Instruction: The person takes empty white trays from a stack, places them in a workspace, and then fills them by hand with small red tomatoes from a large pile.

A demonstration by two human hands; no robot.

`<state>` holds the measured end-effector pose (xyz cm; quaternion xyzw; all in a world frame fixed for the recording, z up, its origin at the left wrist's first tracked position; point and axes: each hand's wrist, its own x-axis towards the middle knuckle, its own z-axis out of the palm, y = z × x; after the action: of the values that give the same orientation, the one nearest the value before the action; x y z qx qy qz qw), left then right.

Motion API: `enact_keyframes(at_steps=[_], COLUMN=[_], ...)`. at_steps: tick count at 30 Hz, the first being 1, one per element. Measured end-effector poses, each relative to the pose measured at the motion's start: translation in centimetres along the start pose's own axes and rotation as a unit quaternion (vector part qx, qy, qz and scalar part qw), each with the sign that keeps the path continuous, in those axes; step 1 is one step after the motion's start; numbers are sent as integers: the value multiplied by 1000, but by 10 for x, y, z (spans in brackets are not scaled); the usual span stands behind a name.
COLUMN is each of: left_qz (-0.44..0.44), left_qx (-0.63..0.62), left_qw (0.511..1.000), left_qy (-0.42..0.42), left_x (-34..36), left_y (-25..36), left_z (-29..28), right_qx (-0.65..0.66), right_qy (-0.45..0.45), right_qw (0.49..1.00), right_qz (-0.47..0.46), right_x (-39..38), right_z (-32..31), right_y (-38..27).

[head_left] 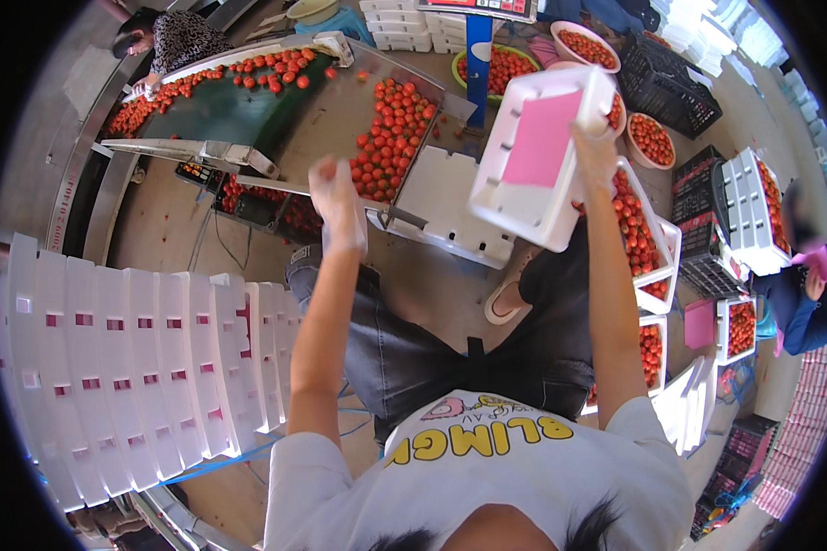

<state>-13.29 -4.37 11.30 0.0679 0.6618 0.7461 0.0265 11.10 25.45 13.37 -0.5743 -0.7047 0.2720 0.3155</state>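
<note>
My right hand (pixel 595 158), in a thin clear glove, grips the right-hand wall of a white foam box (pixel 531 213). The box is held up tilted, and a pink sheet (pixel 544 138) lines its bottom; no tomatoes show inside. My left hand (pixel 336 197), also gloved, is raised over the near edge of the metal sorting tray (pixel 326 129). Motion smears its fingers, so whether they hold anything is unclear. Just to its right, red tomatoes (pixel 390 138) lie heaped along the tray's right side.
A white foam piece (pixel 450 204) sits beside the tray. Green belt (pixel 216 119) feeds it from the left, where another person (pixel 170 46) reaches over tomatoes. Stacked foam boxes (pixel 129 367) stand at my left. Filled boxes (pixel 636 220), black crates (pixel 671 87) and tomato basins (pixel 651 142) crowd the right.
</note>
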Motion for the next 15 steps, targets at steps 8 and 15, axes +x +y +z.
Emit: enact_keyframes(at_steps=[8, 15], left_qz=[-430, -453], left_qx=[-160, -253], left_qw=[888, 850], left_qy=[10, -90], left_x=[-53, -40], left_y=[-36, -84], left_z=[-21, 2], right_qx=[268, 286], right_qy=[-104, -83], right_qw=[947, 940], right_qz=[143, 166], right_x=[-16, 11], right_z=[128, 171], right_y=[64, 129])
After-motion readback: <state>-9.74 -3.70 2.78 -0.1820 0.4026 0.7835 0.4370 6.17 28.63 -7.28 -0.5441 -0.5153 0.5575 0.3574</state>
